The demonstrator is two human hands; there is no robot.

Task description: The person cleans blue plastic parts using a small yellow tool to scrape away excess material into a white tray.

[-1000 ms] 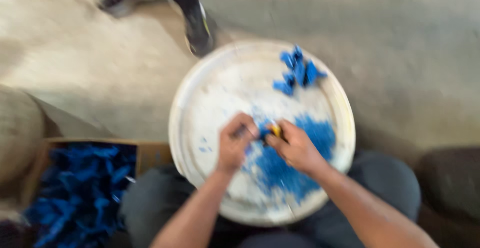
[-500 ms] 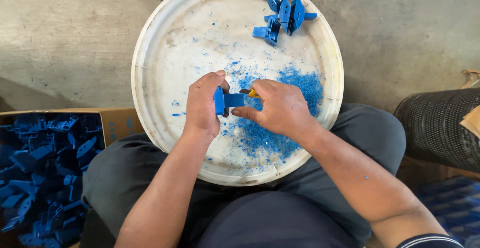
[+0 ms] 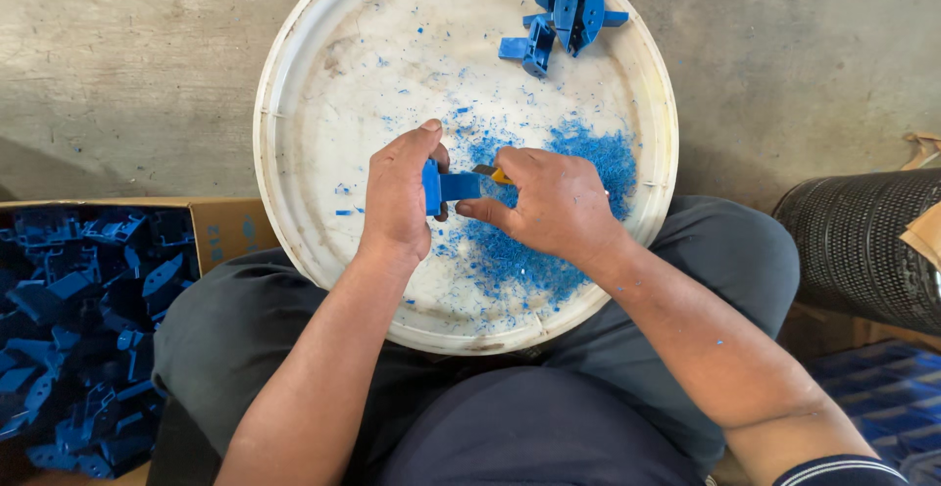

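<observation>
blue plastic part [image 3: 449, 188] — left hand [image 3: 400, 197] fingers clamped on it, right hand [image 3: 549, 202] pinching a yellow-handled tool [image 3: 493, 173].

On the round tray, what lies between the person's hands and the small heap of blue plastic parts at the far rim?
In the head view, only scattered blue shavings on bare white tray lie between the hands, left and right, and the heap of blue parts. No whole part sits there.

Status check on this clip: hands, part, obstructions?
Left hand grips blue plastic part. Right hand holds yellow-handled tool against it. Nothing obstructing.
</observation>
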